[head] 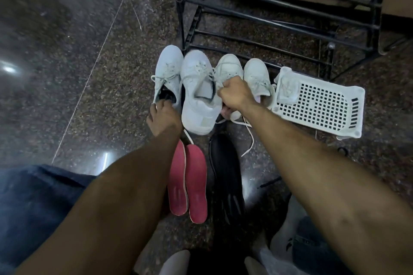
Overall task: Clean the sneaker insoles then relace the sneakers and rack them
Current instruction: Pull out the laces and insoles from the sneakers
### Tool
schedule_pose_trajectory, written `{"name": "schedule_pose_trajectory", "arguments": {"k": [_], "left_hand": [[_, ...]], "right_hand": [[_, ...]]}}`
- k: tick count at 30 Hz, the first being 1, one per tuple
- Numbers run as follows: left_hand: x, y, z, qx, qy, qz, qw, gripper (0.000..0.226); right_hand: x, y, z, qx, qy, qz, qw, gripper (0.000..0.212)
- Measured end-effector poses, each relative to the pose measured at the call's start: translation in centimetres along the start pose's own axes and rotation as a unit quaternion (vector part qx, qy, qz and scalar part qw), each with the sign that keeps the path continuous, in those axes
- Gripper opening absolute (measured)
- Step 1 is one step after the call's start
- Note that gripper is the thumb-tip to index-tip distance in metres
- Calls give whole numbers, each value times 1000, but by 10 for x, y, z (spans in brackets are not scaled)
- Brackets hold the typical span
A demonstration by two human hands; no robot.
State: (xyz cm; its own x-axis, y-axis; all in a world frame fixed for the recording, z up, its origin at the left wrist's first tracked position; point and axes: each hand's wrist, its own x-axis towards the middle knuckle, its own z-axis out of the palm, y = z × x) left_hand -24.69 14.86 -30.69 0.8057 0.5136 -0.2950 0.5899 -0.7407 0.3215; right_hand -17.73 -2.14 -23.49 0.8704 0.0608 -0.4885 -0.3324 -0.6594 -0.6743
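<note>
My left hand fingers are reaching into the leftmost sneaker by the rack while my right hand is pinching the third sneaker's laces, so I'm probably risking dragging loose laces over the pink insoles on the floor.

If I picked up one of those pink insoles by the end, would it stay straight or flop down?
It would probably droop a bit. The pink insoles look thin and flat, like foam, so one is likely bendy and very light. It would hardly slide from your fingers, since the top looks matte, not shiny. It can't roll, lying flat on the floor.
</note>
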Motion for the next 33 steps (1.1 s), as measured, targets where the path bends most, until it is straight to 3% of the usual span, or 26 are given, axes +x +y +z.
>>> {"name": "schedule_pose_trajectory", "arguments": {"k": [4,8,10,13,17,19,22,26,33], "left_hand": [[24,0,-10,96,-101,8,990,37],[41,-5,-15,161,-138,23,977,42],[44,-5,-13,162,-149,19,975,43],[43,-2,-8,169,-155,23,973,47],[44,-1,2,185,-141,8,973,45],[44,0,6,173,-144,8,974,44],[44,-2,10,143,-150,8,978,42],[47,-3,11,101,-160,3,982,38],[50,-5,14,95,-163,-7,982,41]], "right_hand": [[30,-12,7,-52,-34,22,998,24],[62,-22,13,-122,18,-7,992,22],[73,-26,17,-116,40,-6,992,31],[68,-25,25,-124,11,-56,991,51],[45,3,41,-267,-83,-204,938,60],[43,21,50,-347,-124,-199,908,68],[44,30,58,-381,-108,-194,897,79],[55,16,66,-373,-123,-196,898,74],[46,14,81,-402,-112,-171,893,41]]}}
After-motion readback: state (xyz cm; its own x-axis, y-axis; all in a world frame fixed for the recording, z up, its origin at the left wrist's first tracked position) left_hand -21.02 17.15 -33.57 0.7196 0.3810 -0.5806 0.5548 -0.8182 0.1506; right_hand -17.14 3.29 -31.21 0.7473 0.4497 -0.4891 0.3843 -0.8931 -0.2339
